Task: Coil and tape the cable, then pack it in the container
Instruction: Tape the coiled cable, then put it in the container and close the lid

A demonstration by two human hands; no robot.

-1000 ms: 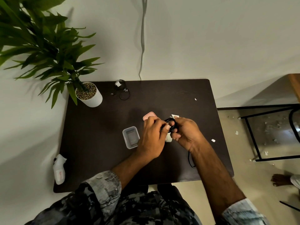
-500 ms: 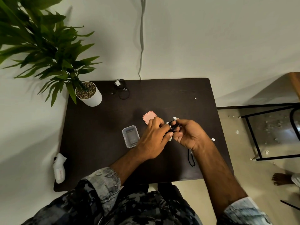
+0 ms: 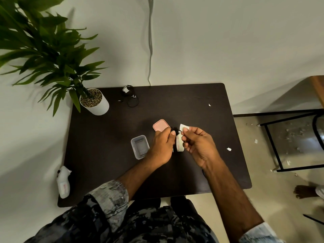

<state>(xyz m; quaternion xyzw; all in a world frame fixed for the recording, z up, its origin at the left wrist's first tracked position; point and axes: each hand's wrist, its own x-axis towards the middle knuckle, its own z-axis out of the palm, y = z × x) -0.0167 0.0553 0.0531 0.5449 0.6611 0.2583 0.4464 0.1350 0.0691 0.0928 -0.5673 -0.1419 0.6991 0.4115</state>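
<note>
Since a second ago you've pulled a tape strip [image 3: 184, 127] free: right hand [image 3: 196, 146] pinches it, left hand [image 3: 162, 146] stays closed on the coiled cable [image 3: 174, 130] above the counter [image 3: 105, 146]. Coiling looks done; taping and packing into the container [image 3: 139, 147] remain. Coil's axis: can't tell.

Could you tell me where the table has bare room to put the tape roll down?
The table is bare between the plant pot and the clear container, and along the far right. The middle is crowded: container, pink lid, both hands.
</note>
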